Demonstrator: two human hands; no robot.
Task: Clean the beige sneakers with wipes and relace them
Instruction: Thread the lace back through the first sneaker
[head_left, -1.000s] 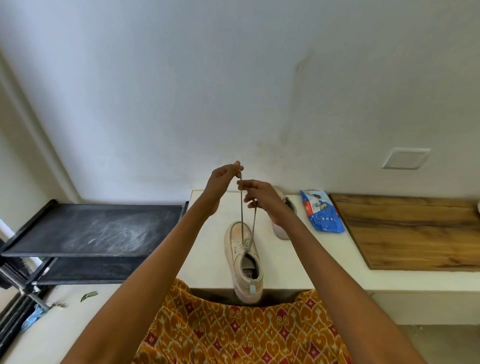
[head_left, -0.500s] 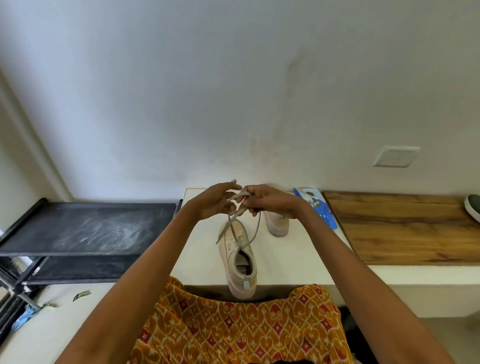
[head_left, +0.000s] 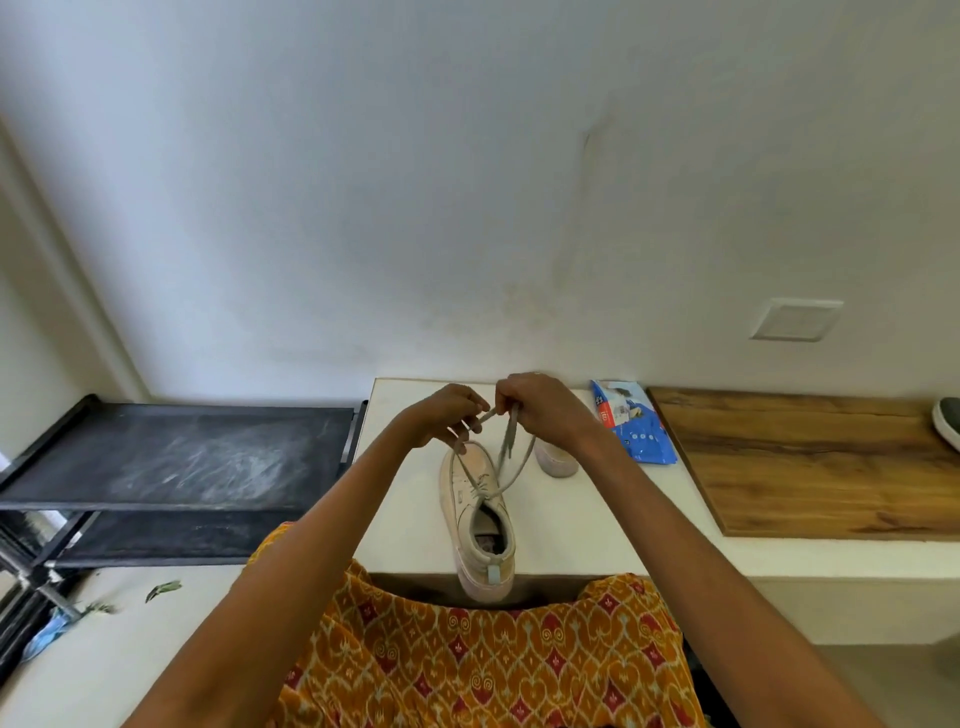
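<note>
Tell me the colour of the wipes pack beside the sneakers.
Blue and white, with red marks; the wipes pack shows in the head view.

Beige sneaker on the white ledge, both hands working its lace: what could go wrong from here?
1. The beige lace-up sneaker has its heel past the front edge of the white ledge; a hard tug might slide it off.
2. The left hand and right hand pinch the grey lace near its ends; a slip could loosen the tie.
</note>
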